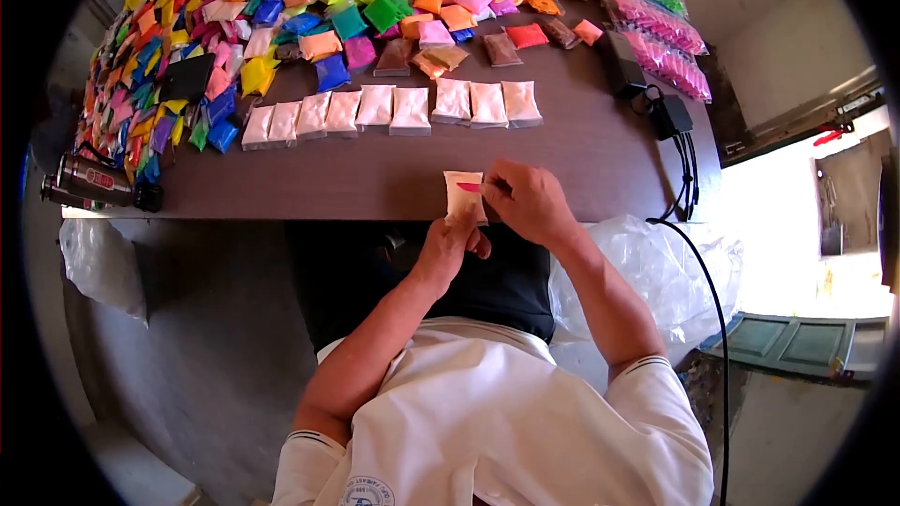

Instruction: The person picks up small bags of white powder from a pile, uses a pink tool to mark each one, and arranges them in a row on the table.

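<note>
The left hand [452, 244] pinches the near end of a pale packet [464, 195], fingers closed on it, at the near edge of the bench [375, 178]. The right hand [530, 201], curled shut, grips a thin pink stick [469, 187] whose tip lies across the packet. Farther off lies a row of 9 pale packets [410, 110], and beyond it a heap of coloured packets [281, 0]. A black cable [689, 169] hangs off the right end.
</note>
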Demonstrator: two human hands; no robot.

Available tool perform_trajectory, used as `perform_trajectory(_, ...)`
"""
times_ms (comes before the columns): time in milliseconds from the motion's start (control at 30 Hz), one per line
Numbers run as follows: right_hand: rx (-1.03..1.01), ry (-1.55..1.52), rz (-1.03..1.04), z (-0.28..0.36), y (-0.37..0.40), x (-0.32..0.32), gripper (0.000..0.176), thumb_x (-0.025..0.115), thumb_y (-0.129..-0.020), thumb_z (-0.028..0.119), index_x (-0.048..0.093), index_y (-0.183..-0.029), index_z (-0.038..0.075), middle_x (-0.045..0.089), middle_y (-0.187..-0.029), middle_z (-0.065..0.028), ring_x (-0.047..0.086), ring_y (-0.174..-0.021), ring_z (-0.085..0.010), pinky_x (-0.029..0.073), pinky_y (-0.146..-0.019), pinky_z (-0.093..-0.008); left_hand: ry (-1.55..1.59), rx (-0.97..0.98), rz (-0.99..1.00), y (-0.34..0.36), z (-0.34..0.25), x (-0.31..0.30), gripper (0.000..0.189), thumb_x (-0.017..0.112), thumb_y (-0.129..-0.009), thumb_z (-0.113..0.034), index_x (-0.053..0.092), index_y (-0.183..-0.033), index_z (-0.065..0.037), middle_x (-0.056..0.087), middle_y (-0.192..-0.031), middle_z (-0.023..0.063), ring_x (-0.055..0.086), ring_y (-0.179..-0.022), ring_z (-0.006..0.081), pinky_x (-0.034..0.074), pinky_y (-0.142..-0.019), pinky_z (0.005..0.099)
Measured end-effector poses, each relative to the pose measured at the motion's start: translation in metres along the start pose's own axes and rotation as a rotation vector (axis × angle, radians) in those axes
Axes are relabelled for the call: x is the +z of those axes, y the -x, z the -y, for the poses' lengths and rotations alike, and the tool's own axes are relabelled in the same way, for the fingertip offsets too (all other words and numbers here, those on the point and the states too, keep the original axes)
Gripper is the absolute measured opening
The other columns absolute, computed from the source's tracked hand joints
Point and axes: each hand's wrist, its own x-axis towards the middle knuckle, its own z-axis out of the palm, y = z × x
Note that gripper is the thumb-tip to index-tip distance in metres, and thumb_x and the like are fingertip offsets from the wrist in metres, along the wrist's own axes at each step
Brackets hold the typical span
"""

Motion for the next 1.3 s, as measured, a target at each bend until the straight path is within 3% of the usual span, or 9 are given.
perform_trajectory(167,-0.017,0.185,-0.031,0.0,-0.003,0.009,0.016,0.06,-0.078,0.021,0.06,-0.075,0.005,0.063,-0.071,-0.0154,0.061,-0.069,-0.0347,0.048,-0.061,-0.0432,-0.05,-0.011,-0.013,0.001,-0.005,0.002,0.048,0.046,-0.09,-0.055,0.043,-0.07,-0.011,0.034,-0.058,-0.0006,0.05,-0.058,0.0144,0.043,-0.062,0.0286)
perform_trajectory(233,-0.013,0.186,-0.033,-0.006,-0.008,0.012,0.017,0.061,-0.077,0.021,0.061,-0.075,0.004,0.063,-0.07,-0.0149,0.061,-0.068,-0.0343,0.048,-0.061,-0.0424,-0.007,0.025,-0.041,0.0,-0.003,0.003,0.049,0.047,-0.092,-0.05,0.044,-0.067,-0.009,0.036,-0.055,-0.0001,0.052,-0.054,0.0149,0.042,-0.055,0.0283)
perform_trajectory(333,0.025,0.184,-0.027,-0.007,-0.011,0.01,0.017,0.063,-0.077,0.021,0.061,-0.074,0.004,0.063,-0.069,-0.0145,0.061,-0.067,-0.0342,0.048,-0.061,-0.0421,-0.107,0.01,-0.017,0.0,-0.005,0.003,0.05,0.044,-0.09,-0.057,0.042,-0.071,-0.011,0.034,-0.058,0.0,0.051,-0.058,0.0139,0.044,-0.062,0.0284)
perform_trajectory(700,0.075,0.137,-0.148,-0.009,-0.012,0.015,0.018,0.062,-0.076,0.021,0.059,-0.073,0.003,0.062,-0.069,-0.0152,0.061,-0.066,-0.034,0.047,-0.06,-0.0414,-0.107,0.031,-0.02,0.002,-0.002,0.0,0.05,0.044,-0.092,-0.052,0.041,-0.066,-0.01,0.035,-0.058,0.0004,0.051,-0.058,0.0152,0.043,-0.06,0.029)
perform_trajectory(800,0.078,0.017,-0.129,-0.007,-0.008,0.011,0.017,0.062,-0.075,0.018,0.058,-0.072,0.003,0.061,-0.068,-0.0154,0.06,-0.065,-0.0338,0.047,-0.058,-0.0405,-0.081,0.044,0.001,0.0,0.005,-0.005,0.049,0.044,-0.092,-0.052,0.043,-0.068,-0.009,0.034,-0.058,0.0002,0.051,-0.058,0.0152,0.043,-0.059,0.0288)
perform_trajectory(867,-0.069,0.083,-0.058,0.002,-0.001,0.007,0.015,0.061,-0.075,0.017,0.057,-0.072,0.002,0.06,-0.067,-0.0152,0.06,-0.064,-0.0335,0.047,-0.057,-0.0405,-0.071,0.025,0.002,0.001,0.005,-0.004,0.049,0.044,-0.092,-0.052,0.044,-0.069,-0.009,0.034,-0.058,0.0001,0.051,-0.058,0.0151,0.043,-0.059,0.0287)
perform_trajectory(1067,-0.133,0.282,-0.013,0.012,-0.012,0.006,0.018,0.055,-0.076,0.017,0.055,-0.067,0.002,0.061,-0.069,-0.0182,0.06,-0.068,-0.0361,0.046,-0.059,-0.046,-0.097,-0.039,-0.023,0.004,-0.011,0.003,0.047,0.045,-0.092,-0.052,0.046,-0.077,-0.008,0.035,-0.058,0.0004,0.051,-0.058,0.0149,0.043,-0.058,0.0287)
perform_trajectory(1300,-0.066,0.377,0.034,-0.001,-0.031,0.013,0.015,0.058,-0.075,0.018,0.058,-0.07,0.004,0.059,-0.065,-0.0154,0.059,-0.065,-0.0349,0.046,-0.056,-0.0442,-0.058,-0.011,-0.012,0.001,-0.009,0.001,0.047,0.047,-0.091,-0.052,0.045,-0.074,-0.008,0.033,-0.058,0.0003,0.05,-0.058,0.015,0.043,-0.059,0.0292)
